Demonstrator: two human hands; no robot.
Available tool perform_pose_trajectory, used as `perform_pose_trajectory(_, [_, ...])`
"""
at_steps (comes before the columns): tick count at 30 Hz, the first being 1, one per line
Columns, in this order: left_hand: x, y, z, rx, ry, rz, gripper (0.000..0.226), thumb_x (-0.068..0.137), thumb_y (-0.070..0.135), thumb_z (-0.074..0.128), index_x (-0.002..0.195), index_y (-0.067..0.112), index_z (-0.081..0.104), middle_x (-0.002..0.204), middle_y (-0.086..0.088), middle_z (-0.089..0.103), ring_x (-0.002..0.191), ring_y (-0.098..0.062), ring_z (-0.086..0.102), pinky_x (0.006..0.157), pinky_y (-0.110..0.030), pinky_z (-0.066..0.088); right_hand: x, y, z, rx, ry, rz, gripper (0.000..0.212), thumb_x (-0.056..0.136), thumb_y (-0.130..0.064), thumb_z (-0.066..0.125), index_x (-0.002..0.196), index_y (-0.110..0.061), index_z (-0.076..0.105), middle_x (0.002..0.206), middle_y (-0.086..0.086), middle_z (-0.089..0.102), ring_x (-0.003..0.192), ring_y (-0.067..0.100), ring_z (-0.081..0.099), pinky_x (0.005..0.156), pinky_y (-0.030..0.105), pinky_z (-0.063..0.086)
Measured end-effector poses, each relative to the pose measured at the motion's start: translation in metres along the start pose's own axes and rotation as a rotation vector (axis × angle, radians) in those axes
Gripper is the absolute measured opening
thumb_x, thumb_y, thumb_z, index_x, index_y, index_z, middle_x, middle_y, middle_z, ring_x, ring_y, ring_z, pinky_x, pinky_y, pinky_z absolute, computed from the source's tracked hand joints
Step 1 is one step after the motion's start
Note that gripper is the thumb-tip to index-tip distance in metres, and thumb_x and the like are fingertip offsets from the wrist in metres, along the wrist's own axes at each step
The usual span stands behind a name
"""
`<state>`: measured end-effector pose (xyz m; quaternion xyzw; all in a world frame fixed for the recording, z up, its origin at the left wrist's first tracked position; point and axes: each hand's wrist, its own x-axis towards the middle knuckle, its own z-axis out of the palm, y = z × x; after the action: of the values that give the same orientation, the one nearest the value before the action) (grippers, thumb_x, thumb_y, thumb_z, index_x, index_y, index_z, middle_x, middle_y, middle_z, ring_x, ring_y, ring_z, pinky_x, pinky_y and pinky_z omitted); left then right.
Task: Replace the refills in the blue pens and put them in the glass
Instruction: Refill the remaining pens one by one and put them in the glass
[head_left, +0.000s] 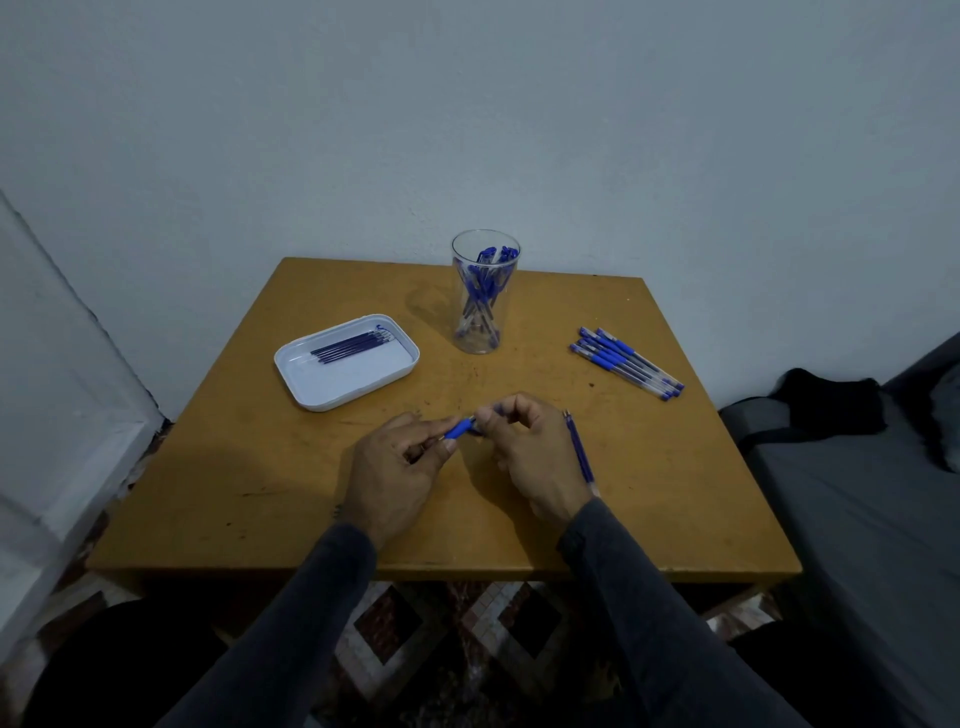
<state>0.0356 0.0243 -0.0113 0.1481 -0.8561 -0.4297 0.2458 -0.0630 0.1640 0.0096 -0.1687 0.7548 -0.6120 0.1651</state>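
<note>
Both hands meet over the middle of the wooden table (311, 499). My left hand (395, 473) pinches the tip end of a blue pen (460, 429), and my right hand (524, 452) grips its other end; most of the pen is hidden by fingers. A loose refill (579, 452) lies on the table just right of my right hand. A clear glass (484, 296) holding several blue pens stands at the back. Several more blue pens (628, 362) lie in a bunch at the right. A white tray (343, 387) at the left holds several refills (353, 344).
The table stands against a pale wall. A grey couch or bed (857, 493) with a black cloth (826, 400) on it runs along the right side. A white door frame (57, 395) is at the left, and patterned floor tiles (447, 634) show below the table's front edge.
</note>
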Motion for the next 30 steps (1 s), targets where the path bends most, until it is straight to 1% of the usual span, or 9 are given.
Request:
perform_pose_trajectory(2, [0.0, 0.001, 0.0, -0.008, 0.002, -0.003, 0.034, 0.093, 0.021, 0.068, 0.127, 0.026, 0.068, 0.09, 0.011, 0.062, 0.084, -0.003, 0.054, 0.07, -0.009, 0.045, 0.0, -0.001, -0.002, 0.072, -0.051, -0.008, 0.013, 0.1, -0.013, 0.063, 0.108, -0.022, 0.069, 0.096, 0.003, 0.069, 0.06, 0.007, 0.054, 0.054, 0.026, 0.045])
perform_pose_trajectory(4, [0.0, 0.001, 0.0, -0.014, -0.001, -0.01, 0.034, 0.094, 0.021, 0.068, 0.127, 0.027, 0.068, 0.092, 0.011, 0.062, 0.085, -0.003, 0.055, 0.07, -0.009, 0.045, 0.0, -0.003, -0.003, 0.097, -0.07, 0.0, 0.022, 0.097, -0.016, 0.068, 0.117, -0.025, 0.066, 0.096, 0.001, 0.068, 0.061, 0.004, 0.056, 0.053, 0.023, 0.045])
perform_pose_trajectory(7, [0.0, 0.0, 0.0, 0.0, -0.012, -0.016, 0.034, 0.094, 0.022, 0.068, 0.127, 0.028, 0.068, 0.093, 0.012, 0.063, 0.086, -0.003, 0.056, 0.07, -0.008, 0.045, 0.002, -0.003, 0.0, -0.015, -0.011, 0.01, 0.008, 0.096, -0.032, 0.07, 0.1, -0.025, 0.07, 0.093, 0.002, 0.07, 0.071, 0.009, 0.058, 0.062, 0.028, 0.046])
perform_pose_trajectory(14, [0.001, 0.001, 0.0, -0.047, 0.014, -0.059, 0.033, 0.095, 0.021, 0.066, 0.127, 0.031, 0.065, 0.096, 0.015, 0.063, 0.09, 0.004, 0.055, 0.074, -0.012, 0.047, 0.003, -0.006, -0.004, 0.106, 0.066, -0.049, 0.016, 0.103, -0.013, 0.058, 0.102, -0.024, 0.069, 0.089, 0.001, 0.063, 0.061, 0.008, 0.053, 0.055, 0.027, 0.046])
perform_pose_trajectory(17, [0.002, 0.0, 0.0, -0.073, 0.047, -0.072, 0.031, 0.096, 0.021, 0.066, 0.126, 0.026, 0.067, 0.1, 0.017, 0.064, 0.093, 0.005, 0.057, 0.079, -0.017, 0.05, 0.002, -0.004, -0.003, -0.136, 0.108, -0.084, 0.017, 0.101, -0.02, 0.061, 0.098, -0.035, 0.069, 0.107, -0.008, 0.063, 0.089, 0.007, 0.059, 0.076, 0.029, 0.052])
perform_pose_trajectory(19, [0.002, -0.001, 0.0, -0.088, 0.056, -0.075, 0.031, 0.096, 0.021, 0.065, 0.126, 0.027, 0.067, 0.104, 0.018, 0.065, 0.095, 0.004, 0.058, 0.081, -0.017, 0.051, -0.004, -0.005, -0.002, -0.369, 0.054, -0.105, 0.016, 0.1, -0.021, 0.062, 0.104, -0.033, 0.072, 0.115, -0.012, 0.057, 0.103, 0.004, 0.054, 0.086, 0.018, 0.044])
perform_pose_trajectory(23, [0.001, -0.001, 0.0, -0.118, 0.051, -0.067, 0.032, 0.095, 0.021, 0.066, 0.125, 0.033, 0.064, 0.104, 0.018, 0.065, 0.095, 0.004, 0.059, 0.078, -0.01, 0.051, -0.011, 0.001, 0.004, -0.674, -0.057, -0.205, 0.023, 0.101, -0.018, 0.059, 0.121, -0.022, 0.07, 0.119, -0.007, 0.057, 0.106, 0.006, 0.052, 0.093, 0.02, 0.045])
perform_pose_trajectory(27, [0.001, -0.002, 0.001, -0.088, 0.042, -0.069, 0.033, 0.096, 0.022, 0.065, 0.125, 0.038, 0.06, 0.102, 0.019, 0.063, 0.096, 0.005, 0.057, 0.077, -0.01, 0.052, -0.014, 0.002, 0.011, -0.713, -0.05, -0.211, 0.023, 0.1, -0.02, 0.059, 0.122, -0.022, 0.065, 0.12, -0.005, 0.058, 0.105, 0.008, 0.054, 0.095, 0.029, 0.052])
perform_pose_trajectory(30, [0.002, -0.002, 0.001, -0.089, 0.035, -0.069, 0.033, 0.096, 0.023, 0.065, 0.125, 0.038, 0.059, 0.102, 0.018, 0.063, 0.096, 0.006, 0.057, 0.076, -0.011, 0.052, -0.014, 0.001, 0.012, -0.713, -0.048, -0.209, 0.022, 0.1, -0.019, 0.059, 0.122, -0.022, 0.063, 0.121, -0.006, 0.058, 0.104, 0.007, 0.054, 0.093, 0.025, 0.05])
